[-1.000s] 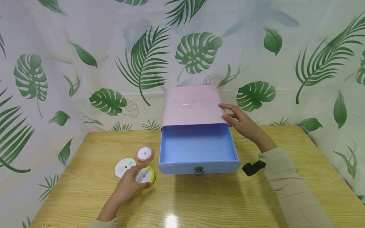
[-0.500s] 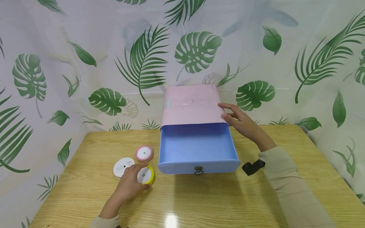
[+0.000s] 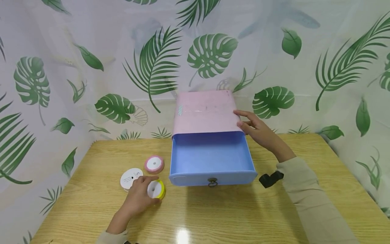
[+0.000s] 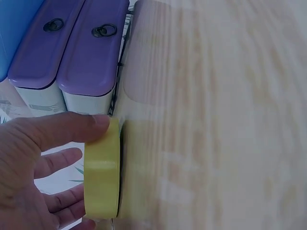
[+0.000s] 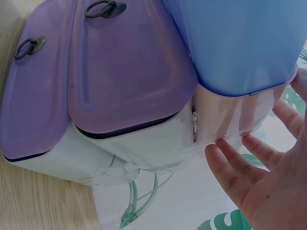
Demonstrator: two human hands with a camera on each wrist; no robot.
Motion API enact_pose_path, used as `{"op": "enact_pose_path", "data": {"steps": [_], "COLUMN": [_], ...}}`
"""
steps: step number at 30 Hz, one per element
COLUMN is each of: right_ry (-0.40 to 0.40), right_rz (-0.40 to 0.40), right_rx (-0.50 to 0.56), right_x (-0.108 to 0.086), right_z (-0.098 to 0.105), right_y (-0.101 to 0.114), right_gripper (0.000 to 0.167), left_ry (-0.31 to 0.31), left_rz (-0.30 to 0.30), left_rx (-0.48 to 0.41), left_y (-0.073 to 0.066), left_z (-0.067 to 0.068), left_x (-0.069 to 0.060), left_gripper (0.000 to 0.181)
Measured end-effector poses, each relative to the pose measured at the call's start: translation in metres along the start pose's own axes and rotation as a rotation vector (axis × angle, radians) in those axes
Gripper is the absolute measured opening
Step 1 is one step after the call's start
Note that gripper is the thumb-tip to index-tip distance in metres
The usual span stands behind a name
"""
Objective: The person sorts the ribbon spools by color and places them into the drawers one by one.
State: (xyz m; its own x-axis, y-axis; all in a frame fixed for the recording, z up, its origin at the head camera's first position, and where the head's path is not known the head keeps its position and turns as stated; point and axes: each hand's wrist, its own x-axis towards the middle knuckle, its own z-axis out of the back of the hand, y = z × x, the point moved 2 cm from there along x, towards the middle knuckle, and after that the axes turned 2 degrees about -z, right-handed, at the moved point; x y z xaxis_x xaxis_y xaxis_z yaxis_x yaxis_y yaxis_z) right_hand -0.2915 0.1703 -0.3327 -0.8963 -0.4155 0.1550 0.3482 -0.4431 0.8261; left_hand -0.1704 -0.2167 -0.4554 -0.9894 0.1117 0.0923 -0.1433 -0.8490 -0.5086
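Note:
My left hand (image 3: 138, 196) is at a yellow ribbon roll (image 3: 156, 189) on the tabletop, thumb on its near side and fingers on its far side. In the left wrist view the thumb lies against the yellow rim (image 4: 101, 177). Beside that hand rests a white-faced roll (image 3: 131, 178), and a pink ribbon roll (image 3: 154, 164) sits behind. My right hand (image 3: 257, 132) touches the right side of a drawer cabinet's pink top (image 3: 205, 112) with spread fingers. The cabinet's blue drawer (image 3: 210, 157) is pulled out, and nothing shows inside it.
Two closed purple drawers (image 5: 129, 62) with ring pulls sit below the blue one, seen in the wrist views. A ring pull (image 3: 212, 182) hangs on the blue drawer's front. Leaf-printed cloth (image 3: 213, 20) hangs behind the wooden table (image 3: 219, 217).
The white-faced roll has shifted slightly left beside my left hand. That hand has stayed around the yellow roll with only a slight shift. My right hand keeps its place on the cabinet.

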Motion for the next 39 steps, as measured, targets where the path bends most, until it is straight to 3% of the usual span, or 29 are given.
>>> {"op": "enact_pose_path", "data": {"steps": [15,23,39], "right_ry": [0.005,-0.011,-0.007], "right_rz": [-0.007,-0.011,-0.008], "right_rx": [0.007,-0.008,0.002], "right_x": [-0.001,-0.002,0.000], "right_z": [-0.003,-0.001,-0.001], "right_y": [-0.003,-0.002,0.000], "right_gripper": [0.053,0.053,0.053], "left_ry": [0.026,0.024,-0.011], "left_rz": [0.020,-0.002,-0.193], "left_rx": [-0.088,-0.098,-0.032], "left_y": [-0.004,-0.016,-0.060], "left_z": [0.011,0.036,0.089], "left_x": [-0.003,-0.003,0.002], "left_gripper": [0.060,0.063,0.065]}}
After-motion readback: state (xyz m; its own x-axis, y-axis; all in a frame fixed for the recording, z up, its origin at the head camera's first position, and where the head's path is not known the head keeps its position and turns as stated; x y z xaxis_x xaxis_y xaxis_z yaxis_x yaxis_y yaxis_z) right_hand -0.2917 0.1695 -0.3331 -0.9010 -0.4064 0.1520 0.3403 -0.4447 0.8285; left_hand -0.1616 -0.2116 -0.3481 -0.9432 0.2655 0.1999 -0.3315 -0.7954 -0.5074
